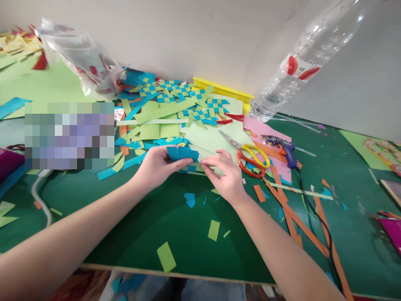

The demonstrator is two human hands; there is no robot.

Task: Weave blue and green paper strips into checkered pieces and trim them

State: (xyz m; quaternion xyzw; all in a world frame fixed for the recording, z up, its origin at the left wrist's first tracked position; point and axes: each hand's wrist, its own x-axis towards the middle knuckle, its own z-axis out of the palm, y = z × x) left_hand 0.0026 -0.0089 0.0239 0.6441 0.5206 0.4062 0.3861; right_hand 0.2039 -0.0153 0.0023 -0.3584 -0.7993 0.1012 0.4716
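A blue paper piece (182, 154) with cut edges is held above the green table by my left hand (155, 165), its thumb across the front and its fingers behind. My right hand (224, 169) has thumb and forefinger pinched together at the paper's right corner; the small bit between them is too fine to make out. Below and behind the hands lie light green sheets (219, 140) and a blue-and-green woven piece (188, 169), partly covered. Scissors with red and yellow handles (252, 161) rest just right of my right hand.
Woven paper pieces (200, 115) pile up at the back by a yellow strip (224, 91). A glue gun (288, 154) with black cord and orange strips (290, 215) lie right. A plastic bottle (300, 69) leans back right; a bagged cup (84, 60) stands back left.
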